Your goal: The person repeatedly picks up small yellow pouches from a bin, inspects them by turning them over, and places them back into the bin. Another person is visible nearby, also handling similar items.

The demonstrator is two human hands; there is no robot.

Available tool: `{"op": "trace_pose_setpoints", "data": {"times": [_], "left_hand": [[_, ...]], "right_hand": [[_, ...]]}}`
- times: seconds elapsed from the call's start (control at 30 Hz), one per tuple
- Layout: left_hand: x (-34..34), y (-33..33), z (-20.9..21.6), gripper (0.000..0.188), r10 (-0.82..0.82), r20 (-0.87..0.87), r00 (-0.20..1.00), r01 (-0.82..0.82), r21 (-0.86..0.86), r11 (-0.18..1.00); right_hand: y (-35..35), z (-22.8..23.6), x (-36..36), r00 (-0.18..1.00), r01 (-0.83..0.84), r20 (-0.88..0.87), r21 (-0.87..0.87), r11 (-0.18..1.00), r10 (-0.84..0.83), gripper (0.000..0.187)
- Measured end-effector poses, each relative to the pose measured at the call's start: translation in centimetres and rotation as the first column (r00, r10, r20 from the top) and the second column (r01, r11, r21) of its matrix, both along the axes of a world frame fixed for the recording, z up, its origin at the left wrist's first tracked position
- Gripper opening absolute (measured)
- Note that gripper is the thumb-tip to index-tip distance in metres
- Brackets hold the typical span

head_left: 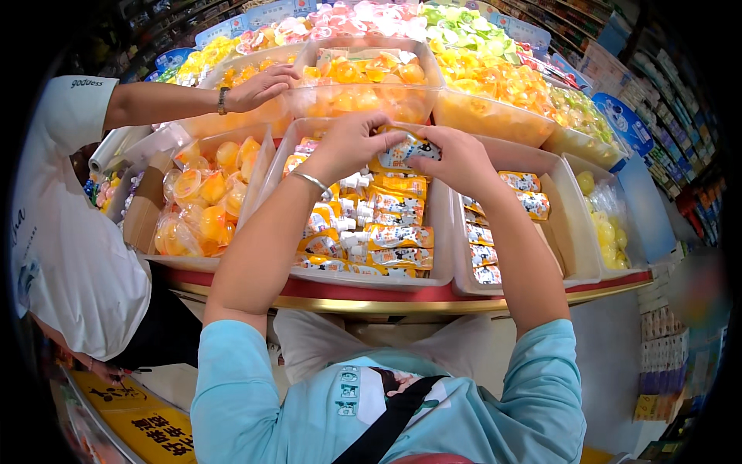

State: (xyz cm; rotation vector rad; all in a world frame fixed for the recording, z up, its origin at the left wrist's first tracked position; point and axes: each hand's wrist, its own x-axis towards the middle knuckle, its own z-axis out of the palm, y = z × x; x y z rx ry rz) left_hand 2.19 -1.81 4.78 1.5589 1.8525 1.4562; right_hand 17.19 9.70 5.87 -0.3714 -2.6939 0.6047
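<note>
Both forearms reach forward over the pouch bin [442, 251], bent inward so the hands meet above its far end. The left hand [349, 148], a bracelet [312, 185] at its wrist, pinches the left end of an orange-and-white pouch [402, 152], thumb pointing right. The right hand [458, 158] grips the pouch's other end, its thumb lying leftward across the front; the fingers behind are partly hidden. Rows of spouted pouches [398, 236] lie in the pouch bin beneath. Beyond its far left corner, a co-worker's hand [264, 87] extends, palm down, over bins of jelly cups.
</note>
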Motion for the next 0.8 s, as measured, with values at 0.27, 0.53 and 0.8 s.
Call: {"op": "trace_pose_setpoints", "data": {"times": [0.27, 0.53, 0.8], "left_hand": [[1.6, -1.4, 2.4, 0.050, -0.553, 0.646, 0.526, 0.240, 0.512, 0.825], [4.0, -2.7, 2.7, 0.036, -0.402, 0.409, 0.819, 0.277, 0.332, 0.902], [5.0, -2.9, 2.9, 0.024, -0.045, 0.336, 0.941, -0.037, 0.231, 0.972]], "right_hand": [[-2.2, -0.6, -0.8, 0.902, -0.426, -0.431, -0.895, 0.134, -0.013, 0.026], [-2.0, -2.0, -0.4, 0.719, -0.341, -0.493, -0.865, -0.369, 0.490, 0.038], [-2.8, -1.7, -0.2, 0.824, -0.480, -0.528, -0.844, -0.241, 0.207, 0.053]]}}
